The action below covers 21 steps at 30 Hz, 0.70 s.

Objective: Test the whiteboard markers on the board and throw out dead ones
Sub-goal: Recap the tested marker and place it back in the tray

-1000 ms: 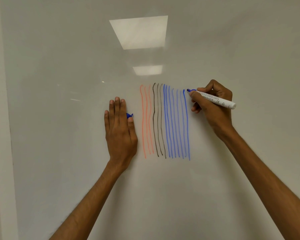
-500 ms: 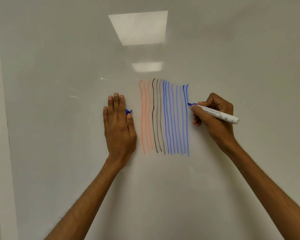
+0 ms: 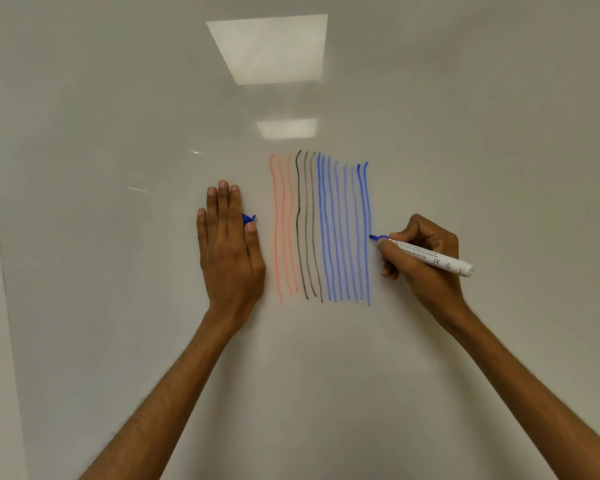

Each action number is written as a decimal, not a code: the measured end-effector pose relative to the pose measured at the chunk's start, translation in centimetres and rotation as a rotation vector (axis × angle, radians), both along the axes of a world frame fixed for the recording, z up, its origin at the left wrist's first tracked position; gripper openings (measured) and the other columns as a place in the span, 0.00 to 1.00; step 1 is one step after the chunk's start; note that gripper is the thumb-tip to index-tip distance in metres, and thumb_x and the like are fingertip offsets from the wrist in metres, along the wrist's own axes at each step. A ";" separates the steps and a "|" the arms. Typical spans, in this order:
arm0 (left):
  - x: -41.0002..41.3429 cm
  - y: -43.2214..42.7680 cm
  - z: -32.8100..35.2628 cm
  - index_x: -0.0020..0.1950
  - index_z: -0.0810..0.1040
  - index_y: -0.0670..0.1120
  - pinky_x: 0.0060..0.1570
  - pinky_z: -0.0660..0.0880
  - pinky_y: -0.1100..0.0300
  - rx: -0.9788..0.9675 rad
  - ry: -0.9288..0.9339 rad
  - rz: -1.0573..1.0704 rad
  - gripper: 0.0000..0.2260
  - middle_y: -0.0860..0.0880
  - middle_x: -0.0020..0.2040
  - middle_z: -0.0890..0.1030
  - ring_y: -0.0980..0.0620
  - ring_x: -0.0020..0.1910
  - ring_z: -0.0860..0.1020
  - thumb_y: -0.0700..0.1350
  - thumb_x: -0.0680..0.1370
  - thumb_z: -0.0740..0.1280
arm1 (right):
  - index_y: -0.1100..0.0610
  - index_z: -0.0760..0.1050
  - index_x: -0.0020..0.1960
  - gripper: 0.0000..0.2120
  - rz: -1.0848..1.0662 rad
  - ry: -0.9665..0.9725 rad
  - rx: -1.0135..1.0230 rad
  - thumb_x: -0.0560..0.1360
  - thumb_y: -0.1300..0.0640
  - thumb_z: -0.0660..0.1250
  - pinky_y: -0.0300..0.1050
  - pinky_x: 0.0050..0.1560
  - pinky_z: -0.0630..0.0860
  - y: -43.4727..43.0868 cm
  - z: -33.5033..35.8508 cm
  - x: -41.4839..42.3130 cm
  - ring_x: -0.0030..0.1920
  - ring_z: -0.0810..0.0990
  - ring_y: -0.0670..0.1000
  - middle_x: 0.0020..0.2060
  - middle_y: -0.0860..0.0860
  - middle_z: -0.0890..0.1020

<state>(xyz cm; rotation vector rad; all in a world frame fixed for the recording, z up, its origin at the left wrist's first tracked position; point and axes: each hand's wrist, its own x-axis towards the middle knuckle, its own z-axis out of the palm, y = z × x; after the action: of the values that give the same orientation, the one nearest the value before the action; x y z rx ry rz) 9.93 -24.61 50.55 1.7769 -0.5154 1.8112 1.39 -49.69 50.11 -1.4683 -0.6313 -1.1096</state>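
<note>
1. Head view: a whiteboard (image 3: 118,271) fills the frame, and two bare forearms are raised to it from below.
2. The right hand (image 3: 426,261) is seen curled round a white-barrelled marker (image 3: 442,262) in a writing grip. The barrel is pinched between thumb and forefinger just behind its blue front end, and the other fingers are folded underneath.
3. The marker's blue tip (image 3: 373,237) juts out to the left of those fingertips. It is set against the board at the rightmost blue stroke, roughly halfway down that stroke. The rear of the barrel sticks out to the right beyond the knuckles and is tilted slightly downward. Black print is visible along it.
4. The left hand (image 3: 231,258) is laid flat against the board, with its four fingers straight, close together and pointing upward. The thumb is held alongside the index finger.
5. A blue cap (image 3: 248,219) is pinched between the left thumb tip and the side of the index finger. Only a small part is shown, poking out to the right of the index finger just above the thumbnail; the rest is hidden behind the fingers.
6. Between the two hands, vertical test strokes are drawn side by side. Three orange lines (image 3: 283,230) lie nearest the left thumb, then three black lines (image 3: 306,230), then a band of blue lines (image 3: 340,230) reaching as far as the marker tip.
7. Above the fingertips of both hands, two pale rectangular light reflections (image 3: 271,50) are seen on the glossy surface.
</note>
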 end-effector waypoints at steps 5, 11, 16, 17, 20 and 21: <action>0.2 0.0 -0.1 0.80 0.56 0.39 0.79 0.47 0.51 -0.001 -0.006 -0.002 0.23 0.43 0.80 0.57 0.48 0.81 0.52 0.44 0.85 0.52 | 0.65 0.67 0.36 0.13 0.014 0.037 -0.019 0.73 0.72 0.70 0.45 0.27 0.76 -0.2 -1.2 -0.1 0.25 0.78 0.55 0.29 0.53 0.80; 0.2 0.0 -0.1 0.80 0.56 0.39 0.79 0.47 0.52 -0.002 -0.004 0.000 0.23 0.43 0.80 0.57 0.48 0.80 0.52 0.44 0.85 0.52 | 0.67 0.66 0.36 0.14 0.022 0.070 -0.042 0.71 0.70 0.72 0.45 0.25 0.74 -0.5 -2.5 -0.2 0.24 0.77 0.56 0.29 0.52 0.79; 0.1 0.0 -0.1 0.80 0.56 0.39 0.79 0.47 0.51 -0.002 -0.006 -0.001 0.23 0.43 0.81 0.57 0.48 0.81 0.52 0.44 0.85 0.52 | 0.66 0.66 0.35 0.14 0.023 0.096 -0.060 0.69 0.65 0.72 0.43 0.24 0.73 -0.6 -3.5 -0.5 0.23 0.77 0.54 0.28 0.51 0.78; 0.1 0.0 -0.1 0.80 0.56 0.39 0.79 0.47 0.51 -0.002 -0.006 -0.002 0.23 0.43 0.81 0.57 0.48 0.81 0.52 0.44 0.85 0.52 | 0.67 0.67 0.35 0.14 0.020 0.100 -0.068 0.69 0.64 0.71 0.42 0.24 0.73 -0.7 -3.7 -0.5 0.23 0.77 0.55 0.28 0.51 0.78; 0.2 0.0 -0.2 0.80 0.56 0.39 0.79 0.47 0.51 -0.003 -0.006 -0.004 0.23 0.43 0.80 0.57 0.48 0.81 0.52 0.44 0.85 0.51 | 0.68 0.67 0.34 0.14 0.022 0.124 -0.079 0.68 0.64 0.71 0.43 0.23 0.73 -0.8 -4.3 -0.7 0.23 0.76 0.54 0.27 0.53 0.77; 0.2 0.1 -0.2 0.80 0.56 0.39 0.79 0.47 0.51 -0.002 -0.008 -0.005 0.23 0.43 0.80 0.57 0.48 0.81 0.52 0.44 0.85 0.52 | 0.68 0.66 0.34 0.14 0.022 0.134 -0.080 0.68 0.64 0.71 0.44 0.23 0.72 -0.9 -4.6 -0.7 0.23 0.76 0.55 0.27 0.55 0.76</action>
<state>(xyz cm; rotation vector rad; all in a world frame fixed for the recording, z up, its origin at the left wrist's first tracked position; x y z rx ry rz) 10.14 -24.55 50.35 1.7662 -0.5203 1.8152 0.67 -50.57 45.52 -1.5861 -0.6015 -0.9695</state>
